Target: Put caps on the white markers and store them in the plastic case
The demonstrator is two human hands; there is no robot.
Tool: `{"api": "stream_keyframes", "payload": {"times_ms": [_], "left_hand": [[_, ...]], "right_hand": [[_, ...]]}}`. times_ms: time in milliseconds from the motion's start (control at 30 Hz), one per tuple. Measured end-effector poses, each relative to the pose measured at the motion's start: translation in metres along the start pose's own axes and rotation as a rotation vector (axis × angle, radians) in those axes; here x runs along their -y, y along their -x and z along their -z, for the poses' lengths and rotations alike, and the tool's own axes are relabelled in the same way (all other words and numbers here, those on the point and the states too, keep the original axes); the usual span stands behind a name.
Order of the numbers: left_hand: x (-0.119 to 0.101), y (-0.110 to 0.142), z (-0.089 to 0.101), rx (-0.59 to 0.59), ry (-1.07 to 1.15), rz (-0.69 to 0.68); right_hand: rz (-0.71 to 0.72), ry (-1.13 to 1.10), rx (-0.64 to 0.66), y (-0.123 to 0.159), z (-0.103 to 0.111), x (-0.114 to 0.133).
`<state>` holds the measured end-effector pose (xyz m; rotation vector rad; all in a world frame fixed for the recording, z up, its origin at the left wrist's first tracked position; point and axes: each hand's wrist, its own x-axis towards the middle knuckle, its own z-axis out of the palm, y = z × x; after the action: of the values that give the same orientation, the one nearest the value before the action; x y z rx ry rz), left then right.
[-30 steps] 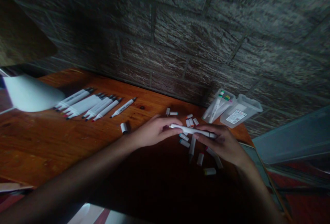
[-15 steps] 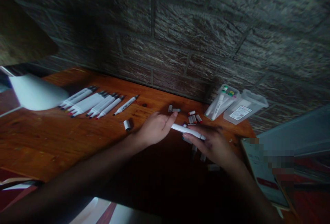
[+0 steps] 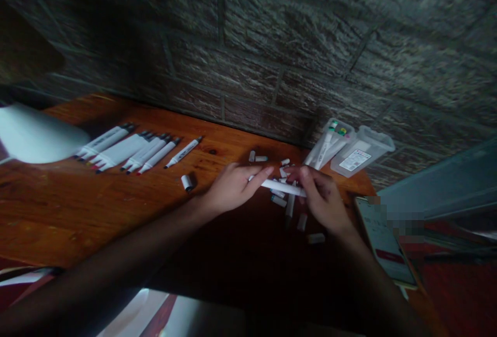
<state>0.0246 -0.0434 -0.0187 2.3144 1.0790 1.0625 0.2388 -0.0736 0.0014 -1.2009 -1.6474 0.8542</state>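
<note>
Between my two hands a white marker [image 3: 282,187] lies nearly level above the table. My left hand [image 3: 233,187] is closed on its left end, the thumb along the barrel. At the other end my right hand [image 3: 324,194] pinches it with thumb and fingers; the exact grip there is partly hidden. Loose marker caps [image 3: 278,201] are scattered under and around my right hand, some in shadow. One white cap with a dark end [image 3: 187,182] stands apart, left of my left hand. Several uncapped-looking markers [image 3: 149,153] lie side by side further left.
Two clear plastic cases stand at the back right: one holding markers [image 3: 325,145], one with a label [image 3: 361,153]. A phone [image 3: 386,244] lies at the right edge. A white lamp base [image 3: 39,135] is at left; a brick wall [image 3: 248,57] borders the wooden table [image 3: 50,213].
My right hand has turned and its fingers now pinch the marker's right end instead of lying along the barrel. The left hand keeps its hold. The view has shifted slightly.
</note>
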Motion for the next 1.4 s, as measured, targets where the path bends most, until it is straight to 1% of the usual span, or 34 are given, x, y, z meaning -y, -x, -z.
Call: {"api": "stream_keyframes", "payload": {"times_ms": [67,100,167,233,333,500,567,667,767,867,1067,1233,1400], "left_hand": [[0.001,-0.001,0.002,-0.032,0.006,0.040],[0.001,-0.002,0.003,-0.046,0.009,0.056],[0.002,-0.004,0.004,-0.058,0.014,0.068],[0.001,-0.005,0.005,-0.057,0.022,0.064],[-0.001,-0.005,0.004,-0.021,0.055,0.043],[-0.002,-0.004,0.002,0.104,0.181,-0.003],[-0.002,-0.003,0.001,0.115,0.221,-0.012],[0.000,-0.003,0.001,0.091,0.259,-0.028],[0.001,-0.002,-0.001,0.056,0.294,-0.040],[0.001,-0.001,-0.003,-0.004,0.313,-0.049],[0.000,-0.001,-0.002,-0.139,0.292,-0.061],[0.000,-0.001,-0.003,-0.182,0.331,-0.090],[0.000,-0.001,-0.003,-0.172,0.344,-0.112]], "right_hand": [[-0.127,-0.177,-0.092,-0.003,0.003,-0.002],[-0.164,-0.259,-0.114,-0.005,0.004,-0.003],[-0.192,-0.381,-0.110,-0.007,0.007,-0.003],[-0.206,-0.451,-0.087,-0.008,0.008,-0.003],[-0.173,-0.495,-0.077,-0.008,0.010,-0.001],[-0.088,-0.460,-0.091,-0.008,0.013,-0.002],[-0.079,-0.468,-0.088,-0.007,0.013,-0.002],[-0.081,-0.521,-0.087,-0.006,0.013,0.000],[-0.094,-0.504,-0.098,-0.006,0.011,0.000],[-0.123,-0.505,-0.113,-0.006,0.010,-0.002],[-0.140,-0.632,-0.127,-0.008,0.010,-0.002],[-0.140,-0.706,-0.146,-0.009,0.010,-0.004],[-0.126,-0.723,-0.119,-0.009,0.011,-0.002]]}}
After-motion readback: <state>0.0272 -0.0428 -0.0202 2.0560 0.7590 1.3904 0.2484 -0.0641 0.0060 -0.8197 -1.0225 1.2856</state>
